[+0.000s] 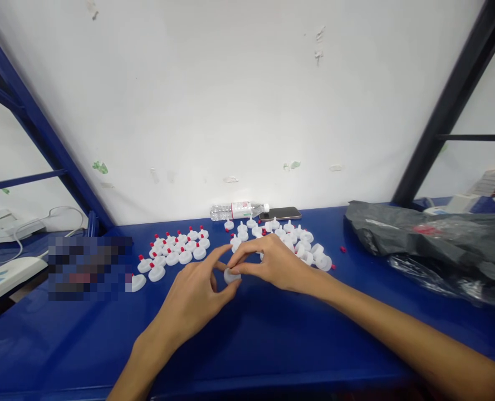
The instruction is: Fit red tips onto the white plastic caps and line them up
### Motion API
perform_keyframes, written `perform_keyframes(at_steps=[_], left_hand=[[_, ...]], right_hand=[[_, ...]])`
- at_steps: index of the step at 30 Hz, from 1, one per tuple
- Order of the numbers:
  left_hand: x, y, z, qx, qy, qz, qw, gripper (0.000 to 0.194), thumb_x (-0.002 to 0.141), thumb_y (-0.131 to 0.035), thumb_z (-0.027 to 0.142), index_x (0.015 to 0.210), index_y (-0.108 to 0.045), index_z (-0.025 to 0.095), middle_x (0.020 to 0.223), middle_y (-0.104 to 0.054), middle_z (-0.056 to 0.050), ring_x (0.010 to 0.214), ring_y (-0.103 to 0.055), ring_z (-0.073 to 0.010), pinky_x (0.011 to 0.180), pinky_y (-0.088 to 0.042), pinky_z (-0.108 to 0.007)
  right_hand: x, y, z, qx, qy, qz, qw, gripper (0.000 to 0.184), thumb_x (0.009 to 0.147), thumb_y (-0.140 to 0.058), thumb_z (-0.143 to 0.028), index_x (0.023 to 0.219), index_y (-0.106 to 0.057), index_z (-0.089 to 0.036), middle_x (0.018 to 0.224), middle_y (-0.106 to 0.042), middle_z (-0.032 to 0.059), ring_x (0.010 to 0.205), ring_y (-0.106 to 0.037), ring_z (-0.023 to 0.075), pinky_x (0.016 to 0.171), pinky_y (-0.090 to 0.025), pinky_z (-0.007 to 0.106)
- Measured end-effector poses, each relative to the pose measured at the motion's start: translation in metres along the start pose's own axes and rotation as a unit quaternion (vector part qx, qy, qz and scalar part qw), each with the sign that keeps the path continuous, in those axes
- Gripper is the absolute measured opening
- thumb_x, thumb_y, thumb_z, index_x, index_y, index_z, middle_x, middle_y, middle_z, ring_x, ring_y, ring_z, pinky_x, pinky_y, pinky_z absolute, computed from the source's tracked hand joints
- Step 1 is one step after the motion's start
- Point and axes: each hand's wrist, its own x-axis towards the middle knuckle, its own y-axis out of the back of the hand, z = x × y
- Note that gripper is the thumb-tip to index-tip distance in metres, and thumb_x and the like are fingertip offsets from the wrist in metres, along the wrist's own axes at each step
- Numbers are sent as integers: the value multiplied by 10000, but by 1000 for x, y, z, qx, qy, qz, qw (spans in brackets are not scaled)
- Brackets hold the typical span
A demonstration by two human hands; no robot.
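A white plastic nozzle cap [231, 277] is between my hands, above the front part of the blue table. My left hand [199, 287] is curled around its base, thumb and fingertips on its sides. From the right, my right hand [268, 262] pinches at the top of the same cap with thumb and forefinger. Whatever sits in that pinch is hidden by the fingers. On the left stand several white nozzle caps with red tips [172, 256], grouped in rows. Behind my right hand lie several white nozzle caps without red tips [305, 236], some upright, some on their sides.
A clear water bottle [241, 210] lies along the wall, beside a dark phone [287, 213]. Loose red tips [343, 249] are scattered near the right-hand caps. A grey plastic bag [393, 239] covers the table's right side. A blue metal post [59, 133] rises at the left.
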Motion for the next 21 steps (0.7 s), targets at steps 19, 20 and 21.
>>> perform_keyframes(at_steps=[19, 20, 21], left_hand=[[1, -2, -7, -32, 9, 41, 999, 587, 929, -597, 438, 1484, -422, 354, 967, -738, 38, 583, -630, -126, 628, -507, -277], [1, -2, -7, -31, 10, 38, 999, 589, 931, -595, 435, 1487, -420, 351, 970, -738, 35, 583, -631, -127, 628, -507, -278], [1, -2, -7, -30, 10, 36, 999, 590, 934, -590, 433, 1492, -417, 346, 974, -738, 30, 583, -632, -129, 627, -507, -280]], right_hand=[[-1, 0, -2, -111, 80, 45, 990, 377, 918, -536, -40, 1101, -773, -271, 1086, -785, -4, 991, -711, 160, 885, -515, 295], [-1, 0, -2, -111, 82, 45, 989, 389, 917, -533, -36, 1109, -771, -275, 1097, -782, -2, 1004, -706, 162, 900, -511, 302], [-1, 0, -2, -110, 83, 42, 990, 397, 919, -526, -34, 1115, -770, -278, 1102, -781, -1, 1006, -705, 163, 904, -510, 303]])
